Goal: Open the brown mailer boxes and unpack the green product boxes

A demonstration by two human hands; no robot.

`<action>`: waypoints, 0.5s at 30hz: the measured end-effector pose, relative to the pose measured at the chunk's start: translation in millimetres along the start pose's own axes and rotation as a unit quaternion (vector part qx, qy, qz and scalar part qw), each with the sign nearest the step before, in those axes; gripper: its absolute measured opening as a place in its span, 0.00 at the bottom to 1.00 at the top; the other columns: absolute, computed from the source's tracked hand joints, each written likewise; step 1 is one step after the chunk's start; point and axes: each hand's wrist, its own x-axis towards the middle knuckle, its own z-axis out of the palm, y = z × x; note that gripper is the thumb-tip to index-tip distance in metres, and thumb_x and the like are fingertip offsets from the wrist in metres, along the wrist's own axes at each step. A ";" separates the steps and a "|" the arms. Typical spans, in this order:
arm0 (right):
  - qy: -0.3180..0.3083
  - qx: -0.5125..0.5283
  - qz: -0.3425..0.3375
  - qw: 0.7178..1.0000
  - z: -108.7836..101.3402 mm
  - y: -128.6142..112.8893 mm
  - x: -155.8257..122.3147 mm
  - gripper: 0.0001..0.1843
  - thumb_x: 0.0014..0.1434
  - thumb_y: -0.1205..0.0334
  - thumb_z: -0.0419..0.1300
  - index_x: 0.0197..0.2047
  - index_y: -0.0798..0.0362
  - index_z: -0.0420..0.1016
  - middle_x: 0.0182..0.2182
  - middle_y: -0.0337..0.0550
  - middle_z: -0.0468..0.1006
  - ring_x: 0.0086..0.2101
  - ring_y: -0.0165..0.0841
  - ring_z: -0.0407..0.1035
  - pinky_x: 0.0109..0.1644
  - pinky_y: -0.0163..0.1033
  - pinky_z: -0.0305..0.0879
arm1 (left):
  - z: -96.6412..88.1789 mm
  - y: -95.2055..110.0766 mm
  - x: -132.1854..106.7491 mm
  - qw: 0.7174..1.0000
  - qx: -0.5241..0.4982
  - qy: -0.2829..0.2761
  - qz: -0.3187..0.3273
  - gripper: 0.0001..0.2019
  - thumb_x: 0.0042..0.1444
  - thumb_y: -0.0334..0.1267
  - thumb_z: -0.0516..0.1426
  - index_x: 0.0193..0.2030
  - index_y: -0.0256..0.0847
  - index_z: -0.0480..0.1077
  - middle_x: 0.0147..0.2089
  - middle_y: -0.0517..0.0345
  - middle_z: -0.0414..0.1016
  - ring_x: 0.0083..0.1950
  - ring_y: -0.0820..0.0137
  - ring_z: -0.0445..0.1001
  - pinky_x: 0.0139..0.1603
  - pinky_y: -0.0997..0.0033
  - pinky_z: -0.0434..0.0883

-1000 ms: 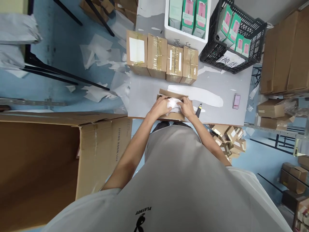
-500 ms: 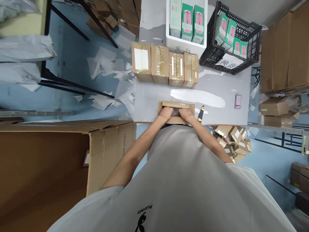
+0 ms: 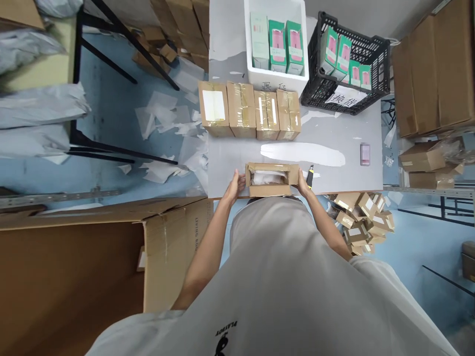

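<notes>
At the table's front edge lies an opened cardboard box [image 3: 269,191] with its flaps folded out and clear or whitish plastic wrapping [image 3: 269,177] inside. My left hand [image 3: 235,186] is open beside the box's left end, fingers stretched out, with little or no gap to the cardboard. At the opposite end, my right hand [image 3: 303,184] holds the box's right side, its fingers along the outside. A black and yellow utility knife [image 3: 310,177] lies just right of that hand.
Several taped cartons [image 3: 241,111] stand in a row behind the box. A white bin [image 3: 276,79] and a black crate [image 3: 349,94] hold green and pink packages. A small pinkish card-like item [image 3: 365,154] lies right. A large open carton [image 3: 174,252] stands at left.
Both hands have come out of the box's opening and moved apart to its two ends. The wrapping inside now shows. The view has shifted slightly.
</notes>
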 end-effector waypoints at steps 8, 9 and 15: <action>0.010 0.133 0.045 0.990 -27.1 -21.8 -29.3 0.33 0.78 0.30 0.61 0.69 0.44 0.85 0.66 0.48 0.90 0.63 0.44 0.86 0.77 0.54 0.78 | 22.2 27.6 -15.9 0.996 0.015 -0.060 0.071 0.44 0.67 0.85 0.55 0.57 0.42 0.79 0.71 0.33 0.85 0.73 0.48 0.85 0.71 0.50 0.83; 0.024 0.150 0.028 0.988 -35.3 -21.4 -40.5 0.33 0.77 0.29 0.63 0.71 0.42 0.85 0.67 0.47 0.90 0.65 0.44 0.84 0.77 0.54 0.78 | 27.8 33.0 -15.1 0.994 0.027 -0.072 0.083 0.45 0.66 0.86 0.55 0.58 0.42 0.79 0.72 0.34 0.84 0.73 0.48 0.85 0.70 0.51 0.84; 0.147 0.231 -0.009 0.962 -70.9 16.5 -133.8 0.42 0.71 0.23 0.66 0.76 0.40 0.82 0.75 0.47 0.84 0.70 0.48 0.80 0.75 0.53 0.79 | 104.7 55.7 -5.8 0.965 0.154 -0.182 0.109 0.50 0.62 0.91 0.50 0.61 0.44 0.78 0.73 0.35 0.84 0.75 0.44 0.83 0.65 0.51 0.85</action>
